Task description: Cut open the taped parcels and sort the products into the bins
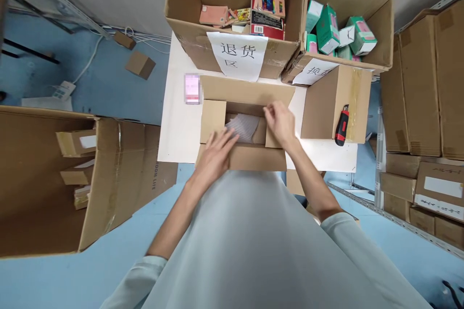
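In front of me on the white table lies a small cardboard carton (pixel 241 158), its flaps folded outward. Inside it I see a sheet of translucent bubble wrap (pixel 243 127); what lies beneath is mostly hidden. My left hand (pixel 215 152) rests over the carton's front left corner, fingers stretched out and tips beside the wrap. At the right side, my right hand (pixel 281 123) is closed, with its bent fingers around the inner corner of the right flap (pixel 272 138). A small pink item (pixel 192 89), blurred out, lies left of the carton.
Behind the carton stand a large box (pixel 188 41) of small packs and another box (pixel 382 34) of green packs, both labelled. A red and black box cutter (pixel 341 125) lies on a closed box at right. A big open box (pixel 103 174) stands at left; stacked cartons (pixel 420 82) fill the right.
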`<state>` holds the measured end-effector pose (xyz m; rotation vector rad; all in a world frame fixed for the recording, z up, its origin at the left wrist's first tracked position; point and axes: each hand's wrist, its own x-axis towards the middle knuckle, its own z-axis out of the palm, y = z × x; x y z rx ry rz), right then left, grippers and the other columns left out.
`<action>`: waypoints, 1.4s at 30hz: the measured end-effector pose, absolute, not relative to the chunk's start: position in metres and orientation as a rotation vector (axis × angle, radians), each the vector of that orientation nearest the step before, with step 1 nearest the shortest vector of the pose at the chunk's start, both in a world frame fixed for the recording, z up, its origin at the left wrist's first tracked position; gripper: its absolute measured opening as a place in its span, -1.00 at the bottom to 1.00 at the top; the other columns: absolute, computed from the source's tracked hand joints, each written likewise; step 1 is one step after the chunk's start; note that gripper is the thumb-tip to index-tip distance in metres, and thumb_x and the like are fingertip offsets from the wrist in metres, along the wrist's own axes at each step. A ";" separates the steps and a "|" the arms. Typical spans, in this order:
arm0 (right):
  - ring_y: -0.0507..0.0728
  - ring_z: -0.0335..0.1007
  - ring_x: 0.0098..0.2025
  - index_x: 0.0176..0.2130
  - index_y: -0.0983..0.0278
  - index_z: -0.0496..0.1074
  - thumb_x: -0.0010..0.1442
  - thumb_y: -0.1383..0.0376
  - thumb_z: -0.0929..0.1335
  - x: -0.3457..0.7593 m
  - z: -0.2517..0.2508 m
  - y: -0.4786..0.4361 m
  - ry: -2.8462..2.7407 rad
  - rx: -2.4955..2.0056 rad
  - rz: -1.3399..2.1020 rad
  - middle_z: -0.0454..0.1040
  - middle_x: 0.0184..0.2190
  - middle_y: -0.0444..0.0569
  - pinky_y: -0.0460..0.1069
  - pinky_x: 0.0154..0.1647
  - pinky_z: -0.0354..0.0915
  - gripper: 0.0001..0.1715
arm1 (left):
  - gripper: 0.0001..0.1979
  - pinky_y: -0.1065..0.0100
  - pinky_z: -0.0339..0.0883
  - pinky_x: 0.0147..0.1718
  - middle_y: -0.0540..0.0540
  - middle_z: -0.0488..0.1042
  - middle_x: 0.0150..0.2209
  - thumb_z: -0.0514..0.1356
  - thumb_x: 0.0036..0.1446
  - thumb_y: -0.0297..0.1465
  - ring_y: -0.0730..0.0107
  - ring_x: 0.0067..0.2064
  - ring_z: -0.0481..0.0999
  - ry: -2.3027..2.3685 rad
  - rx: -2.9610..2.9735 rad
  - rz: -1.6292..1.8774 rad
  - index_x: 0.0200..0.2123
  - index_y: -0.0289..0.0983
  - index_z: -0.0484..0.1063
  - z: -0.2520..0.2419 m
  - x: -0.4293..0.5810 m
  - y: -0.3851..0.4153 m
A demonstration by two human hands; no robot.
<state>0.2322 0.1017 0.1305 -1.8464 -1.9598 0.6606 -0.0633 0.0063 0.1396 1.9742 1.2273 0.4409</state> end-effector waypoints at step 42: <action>0.70 -0.68 0.77 0.76 -0.13 -0.30 -0.03 0.18 0.81 0.309 0.111 0.014 -2.172 -1.866 1.183 -0.74 0.76 0.01 0.68 0.68 -0.06 0.88 | -0.69 0.13 0.49 0.07 -0.27 0.77 -0.05 0.26 0.23 -0.51 -0.11 0.07 0.72 0.953 1.911 -0.194 -0.03 -0.25 0.75 0.081 0.079 0.105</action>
